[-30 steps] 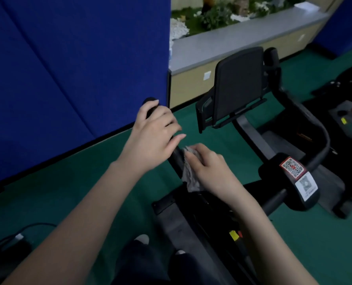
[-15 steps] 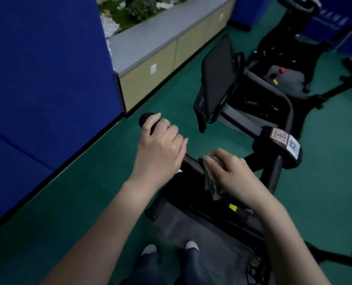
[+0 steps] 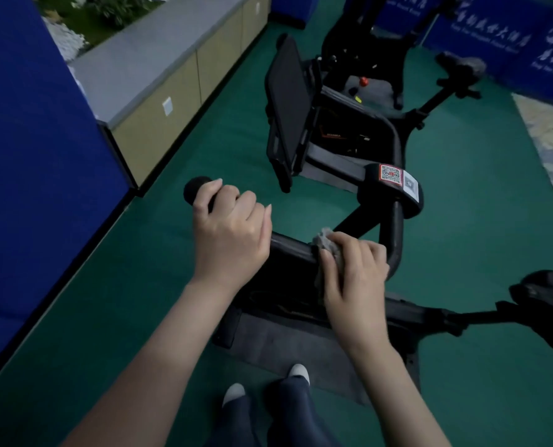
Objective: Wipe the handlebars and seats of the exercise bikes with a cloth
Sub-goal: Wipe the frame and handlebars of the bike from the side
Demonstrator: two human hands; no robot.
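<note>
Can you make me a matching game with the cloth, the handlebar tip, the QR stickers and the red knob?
Things:
1. cloth
2. handlebar tip
3. QR stickers
4. red knob

Places:
A. poking out past the left hand
B. on the far machine's grey base
C. under the right hand, on the bar
D. on the black hub where the bars meet

Pairs: 1-C, 2-A, 3-D, 4-B
</note>
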